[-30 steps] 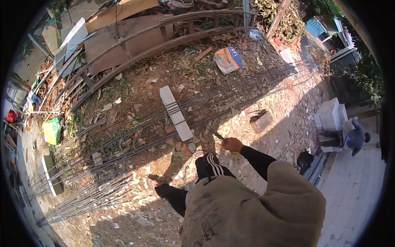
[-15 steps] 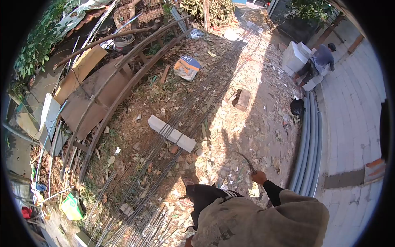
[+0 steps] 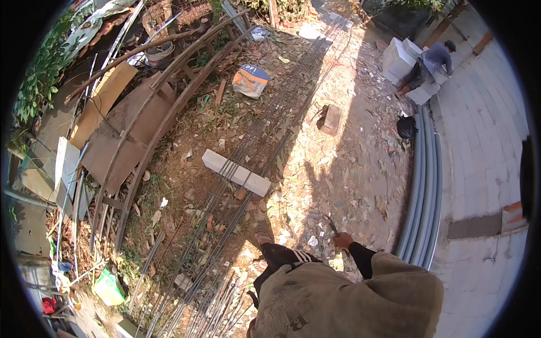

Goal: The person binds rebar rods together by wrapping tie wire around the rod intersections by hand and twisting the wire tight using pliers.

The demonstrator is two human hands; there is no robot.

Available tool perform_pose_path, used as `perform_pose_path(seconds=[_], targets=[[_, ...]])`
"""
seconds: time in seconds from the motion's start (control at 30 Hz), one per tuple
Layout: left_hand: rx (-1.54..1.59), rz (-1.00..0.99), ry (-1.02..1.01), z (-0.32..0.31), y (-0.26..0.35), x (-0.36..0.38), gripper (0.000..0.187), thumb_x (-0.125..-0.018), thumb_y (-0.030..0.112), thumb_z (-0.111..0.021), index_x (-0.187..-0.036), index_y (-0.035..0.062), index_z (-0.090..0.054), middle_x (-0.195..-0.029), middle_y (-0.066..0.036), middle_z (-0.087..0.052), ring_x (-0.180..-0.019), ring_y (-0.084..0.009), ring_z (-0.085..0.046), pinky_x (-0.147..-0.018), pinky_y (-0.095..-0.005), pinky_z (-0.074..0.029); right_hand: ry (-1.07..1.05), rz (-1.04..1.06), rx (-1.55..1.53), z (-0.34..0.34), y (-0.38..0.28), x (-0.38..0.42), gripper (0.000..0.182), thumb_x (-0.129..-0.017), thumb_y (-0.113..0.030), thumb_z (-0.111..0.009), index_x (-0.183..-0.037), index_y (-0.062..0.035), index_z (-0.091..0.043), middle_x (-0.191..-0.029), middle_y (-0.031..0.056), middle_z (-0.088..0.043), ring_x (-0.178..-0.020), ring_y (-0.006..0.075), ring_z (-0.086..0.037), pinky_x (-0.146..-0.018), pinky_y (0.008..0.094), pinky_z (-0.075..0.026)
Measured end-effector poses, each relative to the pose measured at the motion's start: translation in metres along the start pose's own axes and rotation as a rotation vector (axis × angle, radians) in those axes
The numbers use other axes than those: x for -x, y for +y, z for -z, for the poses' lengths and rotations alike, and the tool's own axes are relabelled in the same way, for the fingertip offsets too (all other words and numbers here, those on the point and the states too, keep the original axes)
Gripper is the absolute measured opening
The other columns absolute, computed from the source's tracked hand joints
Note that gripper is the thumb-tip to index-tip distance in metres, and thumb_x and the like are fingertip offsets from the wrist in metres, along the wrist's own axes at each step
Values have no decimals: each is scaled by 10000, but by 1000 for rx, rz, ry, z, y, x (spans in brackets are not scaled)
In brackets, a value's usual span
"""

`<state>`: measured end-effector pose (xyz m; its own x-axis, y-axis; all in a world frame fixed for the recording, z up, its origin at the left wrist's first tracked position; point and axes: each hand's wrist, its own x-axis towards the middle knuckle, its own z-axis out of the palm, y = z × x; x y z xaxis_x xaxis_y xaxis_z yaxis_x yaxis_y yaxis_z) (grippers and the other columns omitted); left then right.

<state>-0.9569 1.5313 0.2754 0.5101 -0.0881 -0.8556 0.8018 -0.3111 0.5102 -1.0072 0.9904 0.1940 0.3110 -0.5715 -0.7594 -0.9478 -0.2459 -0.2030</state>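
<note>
Head view shows our right hand (image 3: pixel 342 241), closed around the dark tool (image 3: pixel 334 227), has moved farther from the rods (image 3: pixel 227 169), leaving the tool apart from them; for our left hand (image 3: pixel 251 328), we cannot tell.

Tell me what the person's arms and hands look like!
The right hand is bare, with no glove. A snug black sleeve reaches the wrist. Over it hangs a loose, wide, brownish sleeve, part of the shirt. The shirt hides nearly all of the left arm, so I can't describe that side.
</note>
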Motion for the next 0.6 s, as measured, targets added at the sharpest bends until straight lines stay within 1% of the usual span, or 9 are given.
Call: perform_pose_path(seconds=[0.1, 0.23, 0.3, 0.33, 0.43, 0.5, 0.53, 0.57, 0.6], targets=[[-3, -11, -4, 13, -8, 8, 333, -991, 417, -705, -879, 107, -750, -640, 41, -520, -548, -73, -430, -524, -297, -327, -107, 10, -20, 14, -42, -6, 374, -974, -393, -683, -884, -34, -739, -783, 101, -723, -628, 217, -657, -550, 408, -518], [-11, -51, -9, 39, -30, 28, 333, -991, 416, -705, -873, 108, -747, -640, 39, -521, -550, -74, -432, -526, -298, -329, -158, 50, -67, 37, -93, -7, 386, -1028, -390, -638, -930, -19, -682, -759, 64, -642, -614, 180, -561, -565, 399, -465], [-2, 8, -43, 54, -35, 33, 333, -992, 415, -705, -869, 108, -746, -640, 38, -522, -551, -74, -433, -527, -298, -330, -116, 84, -116, 44, -127, 19, 378, -1032, -386, -625, -961, -18, -675, -751, 46, -624, -611, 177, -544, -578, 399, -453], [47, 131, -98, 65, -25, 36, 374, -996, 430, -694, -811, 105, -696, -641, 33, -542, -563, -72, -449, -535, -289, -339, -100, 98, -77, 39, -126, 15, 381, -1021, -392, -626, -975, -20, -696, -758, 60, -648, -632, 193, -586, -595, 400, -477], [-55, 103, -129, 87, 39, 52, 434, -997, 462, -685, -775, 90, -658, -637, 32, -544, -563, -75, -463, -531, -283, -343, -22, 122, -2, 29, -114, 27, 393, -999, -397, -626, -1004, -20, -736, -784, 102, -706, -706, 244, -683, -657, 411, -528], [-105, 180, -185, 114, 18, 30, 456, -1000, 473, -680, -766, 83, -656, -633, 32, -544, -553, -80, -472, -520, -279, -346, 58, 121, 17, 21, -110, 55, 387, -1000, -385, -623, -1004, -13, -733, -808, 127, -726, -767, 279, -712, -712, 428, -535], [-117, 201, -244, 129, 8, 18, 460, -1000, 475, -679, -767, 80, -657, -634, 29, -547, -554, -82, -475, -523, -281, -355, 95, 156, 27, 12, -92, 57, 403, -990, -388, -616, -1018, 0, -722, -884, 201, -752, -856, 377, -734, -799, 491, -533], [-129, 221, -305, 141, -1, 8, 465, -1000, 478, -679, -767, 76, -659, -635, 27, -551, -554, -84, -479, -526, -283, -363, 137, 151, 36, -2, -71, 63, 409, -989, -391, -608, -1023, 1, -720, -905, 219, -752, -880, 400, -731, -813, 507, -533], [-226, 211, -338, 150, 30, 12, 477, -993, 484, -687, -767, 65, -663, -632, 14, -559, -554, -91, -486, -532, -286, -382, 194, 153, 37, -16, -47, 62, 415, -988, -395, -600, -1028, 1, -719, -926, 237, -752, -904, 422, -729, -827, 523, -533]])
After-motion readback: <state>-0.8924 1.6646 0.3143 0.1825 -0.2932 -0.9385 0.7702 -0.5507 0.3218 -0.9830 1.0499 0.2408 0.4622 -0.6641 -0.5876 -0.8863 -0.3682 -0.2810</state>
